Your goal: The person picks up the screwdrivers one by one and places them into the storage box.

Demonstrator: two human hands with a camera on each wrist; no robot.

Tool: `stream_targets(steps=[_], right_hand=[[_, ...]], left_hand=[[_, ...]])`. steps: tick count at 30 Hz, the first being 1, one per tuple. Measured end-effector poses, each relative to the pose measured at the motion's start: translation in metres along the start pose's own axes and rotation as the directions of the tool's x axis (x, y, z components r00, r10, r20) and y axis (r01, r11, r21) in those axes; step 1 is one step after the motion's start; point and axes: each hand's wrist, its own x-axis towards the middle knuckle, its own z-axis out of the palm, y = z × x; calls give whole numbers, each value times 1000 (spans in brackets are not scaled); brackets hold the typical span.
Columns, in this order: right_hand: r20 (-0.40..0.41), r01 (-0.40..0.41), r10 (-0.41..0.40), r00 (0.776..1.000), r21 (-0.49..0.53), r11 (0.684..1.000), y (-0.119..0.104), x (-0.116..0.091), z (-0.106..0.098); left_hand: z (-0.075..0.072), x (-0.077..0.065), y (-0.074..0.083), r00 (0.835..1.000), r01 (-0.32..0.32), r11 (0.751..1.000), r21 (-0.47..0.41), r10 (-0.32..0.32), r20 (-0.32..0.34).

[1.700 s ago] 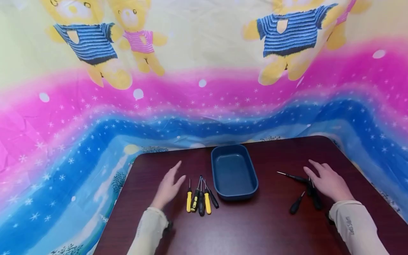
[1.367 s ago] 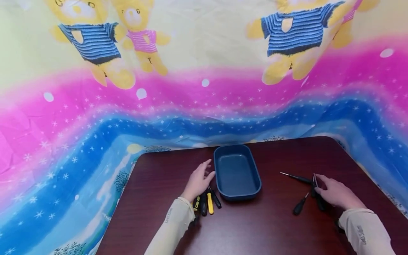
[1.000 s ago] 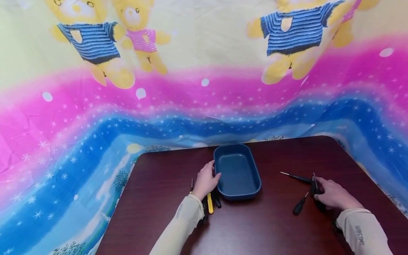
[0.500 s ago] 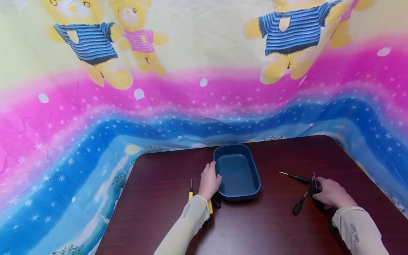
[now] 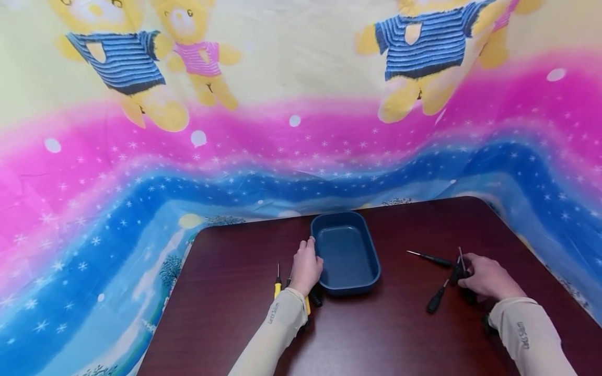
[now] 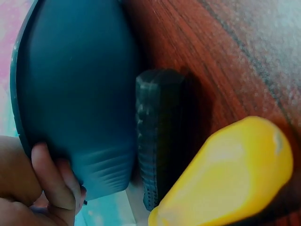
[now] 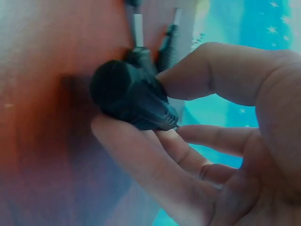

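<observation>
In the head view my left hand (image 5: 307,267) grips the left rim of a dark blue plastic box (image 5: 347,256), thumb over the inside and fingers against the outer wall. The box stands upright with nothing in it. On the right side of the table, my right hand (image 5: 490,278) pinches a black-handled screwdriver (image 7: 129,96) between thumb and fingers; its metal shaft points up and away. Two more black screwdrivers lie by that hand, one with its handle (image 5: 435,303) toward me and one (image 5: 438,260) pointing left.
Under my left forearm lie several screwdrivers, partly hidden: one yellow and black (image 5: 278,287), a yellow handle (image 6: 230,174) and a black ribbed handle (image 6: 160,132) close beside the box wall. The dark red-brown table (image 5: 385,334) ends at a patterned cloth (image 5: 301,151).
My left hand has moved right, over the screwdrivers, and taken hold of the box rim. My right hand has closed on a black screwdriver, whose shaft now shows in front of the fingers.
</observation>
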Motion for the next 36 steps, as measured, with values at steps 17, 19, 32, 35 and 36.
stream_targets(steps=[17, 19, 32, 35, 36], right_hand=[[-72, 106, -92, 993, 217, 970, -36, 7, -3], [-62, 113, -100, 993, 282, 953, -45, 11, -3], [-42, 193, -193, 980, 410, 892, -87, 38, 8], [-40, 204, -207, 978, 427, 881, -97, 45, 12], [-39, 208, -212, 977, 428, 880, -101, 46, 13]], left_hand=[[2, 0, 1, 1000, 22, 999, 26, -23, 18], [2, 0, 1, 1000, 19, 999, 30, -19, 14], [4, 1, 0, 1000, -2, 999, 36, 2, -2], [4, 1, 0, 1000, -4, 999, 32, 5, -5], [4, 1, 0, 1000, -4, 1000, 28, 4, -7]])
